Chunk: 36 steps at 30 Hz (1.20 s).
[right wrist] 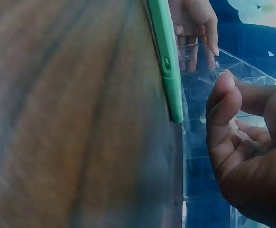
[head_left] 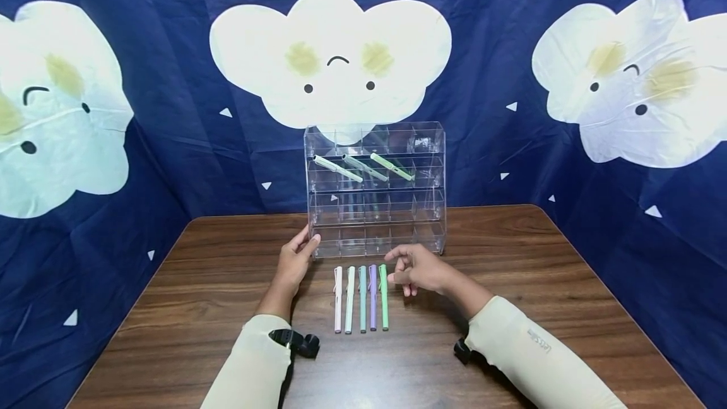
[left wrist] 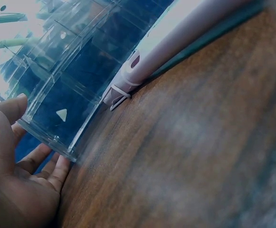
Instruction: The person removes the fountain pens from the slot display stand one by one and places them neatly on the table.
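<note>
My left hand [head_left: 294, 262] grips the lower left corner of a clear acrylic rack [head_left: 377, 247], thumb in front and fingers behind its side. In front of the rack, several pens lie side by side: pale pink [head_left: 338, 302], pale mint [head_left: 349, 302], teal [head_left: 363, 302], purple [head_left: 373, 302] and green [head_left: 384, 302]. My right hand [head_left: 423, 268] hovers just right of the green pen, fingers loosely bent and holding nothing. Slanted in the rack's second row from the top are a white pen [head_left: 337, 168], a grey-green pen [head_left: 366, 168] and a light green pen [head_left: 392, 166].
The rack stands at the back of a brown wooden table [head_left: 227, 333], divided into several rows of small compartments. A blue cloth [head_left: 170, 81] printed with white clouds hangs behind and along both sides of the table.
</note>
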Tool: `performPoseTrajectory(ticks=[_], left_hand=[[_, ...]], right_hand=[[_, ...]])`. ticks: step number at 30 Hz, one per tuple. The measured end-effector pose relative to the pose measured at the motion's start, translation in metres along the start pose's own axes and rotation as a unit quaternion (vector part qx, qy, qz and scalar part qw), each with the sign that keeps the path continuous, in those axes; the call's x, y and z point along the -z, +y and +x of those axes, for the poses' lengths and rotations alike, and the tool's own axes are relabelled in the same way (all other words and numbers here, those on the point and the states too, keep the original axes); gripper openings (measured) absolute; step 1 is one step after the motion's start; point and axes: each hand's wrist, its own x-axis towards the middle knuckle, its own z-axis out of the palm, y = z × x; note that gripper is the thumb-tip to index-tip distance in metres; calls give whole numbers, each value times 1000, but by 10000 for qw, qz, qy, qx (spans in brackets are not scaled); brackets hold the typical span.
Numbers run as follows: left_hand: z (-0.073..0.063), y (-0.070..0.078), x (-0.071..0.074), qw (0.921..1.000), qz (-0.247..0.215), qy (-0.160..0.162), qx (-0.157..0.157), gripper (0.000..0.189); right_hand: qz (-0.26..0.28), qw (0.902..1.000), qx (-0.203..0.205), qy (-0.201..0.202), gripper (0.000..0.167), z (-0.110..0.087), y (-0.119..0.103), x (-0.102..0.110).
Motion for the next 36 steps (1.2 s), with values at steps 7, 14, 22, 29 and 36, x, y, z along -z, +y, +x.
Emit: performPoseTrajectory(ticks=[7, 14, 22, 29, 36], left_hand=[[-1, -1, -1, 10000, 48, -31, 53, 57], [-1, -1, -2, 10000, 63, -15, 5, 57], [-1, -1, -1, 10000, 38, -15, -12, 56], [-1, -1, 1, 10000, 39, -40, 15, 57], [-1, 2, 3, 9999, 87, -125, 72, 59]], right_hand=[[-180, 9998, 86, 11, 50, 1, -9, 4], [-339, 9988, 335, 132, 44, 6, -27, 9], [-505, 9955, 659, 451, 37, 11, -55, 22], [-447, 9903, 835, 1015, 33, 19, -78, 34], [-540, 9788, 888, 1767, 28, 29, -96, 45]])
